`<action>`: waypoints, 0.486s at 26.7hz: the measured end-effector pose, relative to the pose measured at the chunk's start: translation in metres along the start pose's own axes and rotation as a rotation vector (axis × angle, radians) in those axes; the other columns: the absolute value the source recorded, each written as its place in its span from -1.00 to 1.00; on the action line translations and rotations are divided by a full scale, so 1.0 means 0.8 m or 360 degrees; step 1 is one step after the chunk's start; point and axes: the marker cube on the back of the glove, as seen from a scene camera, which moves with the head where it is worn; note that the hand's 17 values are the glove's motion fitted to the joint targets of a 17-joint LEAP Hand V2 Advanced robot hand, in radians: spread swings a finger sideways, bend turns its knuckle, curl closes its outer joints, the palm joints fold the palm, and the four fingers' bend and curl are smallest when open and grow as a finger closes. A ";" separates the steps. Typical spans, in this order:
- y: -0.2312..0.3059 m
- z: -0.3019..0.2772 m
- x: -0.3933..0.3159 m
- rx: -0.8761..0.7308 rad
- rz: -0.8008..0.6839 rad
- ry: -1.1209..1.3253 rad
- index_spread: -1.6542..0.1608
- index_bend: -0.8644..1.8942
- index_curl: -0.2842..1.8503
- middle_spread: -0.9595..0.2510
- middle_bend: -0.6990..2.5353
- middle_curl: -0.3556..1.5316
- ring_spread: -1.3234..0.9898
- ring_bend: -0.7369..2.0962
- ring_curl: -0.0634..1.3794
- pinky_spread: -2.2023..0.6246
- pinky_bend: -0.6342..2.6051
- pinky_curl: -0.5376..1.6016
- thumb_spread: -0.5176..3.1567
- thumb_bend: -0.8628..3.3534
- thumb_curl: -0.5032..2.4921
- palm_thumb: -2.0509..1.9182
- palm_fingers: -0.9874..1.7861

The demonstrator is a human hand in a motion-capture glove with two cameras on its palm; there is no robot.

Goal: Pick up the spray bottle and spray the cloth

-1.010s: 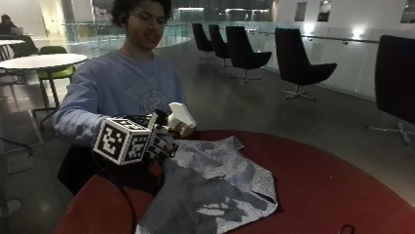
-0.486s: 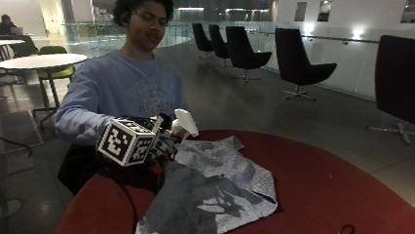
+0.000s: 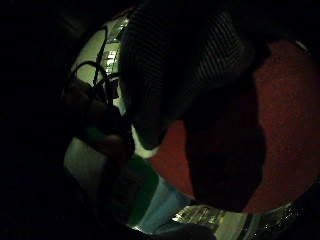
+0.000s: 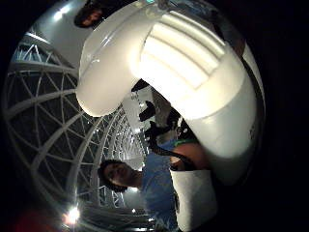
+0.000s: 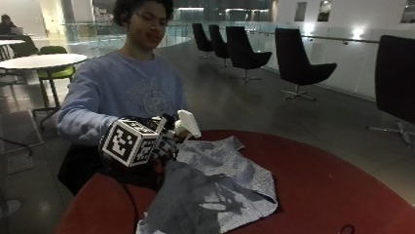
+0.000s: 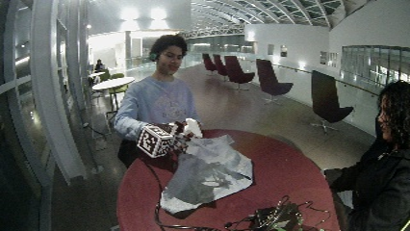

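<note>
White plastic spray bottle point(image 5: 187, 123) looks light and rigid; my right hand point(image 5: 162, 144) grips its neck. Soft cloth point(image 5: 217, 190) lies limp on the table point(image 5: 337, 195).

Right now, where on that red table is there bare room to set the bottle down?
Bare red round table lies beyond the grey cloth, toward the empty chairs. It is crowded at the person's edge, where the black-gloved right hand holds the white spray bottle over the cloth's corner.
</note>
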 end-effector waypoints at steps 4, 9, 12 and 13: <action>0.000 0.001 0.000 -0.0015 0.0008 0.0001 0.62 -0.28 -0.41 0.56 -0.34 -0.13 0.12 -0.02 -0.33 0.63 -0.37 -0.16 -0.21 -0.60 -0.29 0.45 0.57; -0.001 0.002 -0.002 -0.0046 0.0017 -0.0006 0.62 -0.28 -0.41 0.56 -0.34 -0.13 0.12 -0.02 -0.33 0.63 -0.37 -0.16 -0.21 -0.60 -0.29 0.44 0.57; -0.002 0.005 -0.003 -0.0073 0.0022 -0.0003 0.62 -0.28 -0.40 0.56 -0.33 -0.12 0.12 -0.02 -0.33 0.62 -0.38 -0.16 -0.21 -0.60 -0.29 0.45 0.57; -0.002 0.006 -0.003 -0.0078 0.0022 0.0000 0.62 -0.28 -0.40 0.56 -0.33 -0.12 0.12 -0.01 -0.33 0.62 -0.38 -0.16 -0.21 -0.60 -0.28 0.45 0.57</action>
